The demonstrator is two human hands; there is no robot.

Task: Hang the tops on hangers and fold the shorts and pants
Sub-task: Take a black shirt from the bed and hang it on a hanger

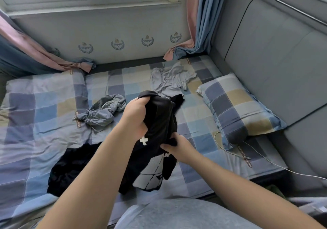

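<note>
Both hands grip a black top at frame centre: left hand bunching fabric, right hand pinching lower down, above the bed.

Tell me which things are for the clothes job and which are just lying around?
For the job: black white-printed garment held by left hand and right hand; pale grey top; crumpled blue-grey garment; black crumpled garment.
Just lying about: checked pillow; white cable; pink-and-blue curtain.

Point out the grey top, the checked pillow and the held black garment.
grey top [169, 81]: head view, crumpled middle.
checked pillow [237, 108]: head view, top face.
black garment [159, 115]: head view, upper fold.
</note>
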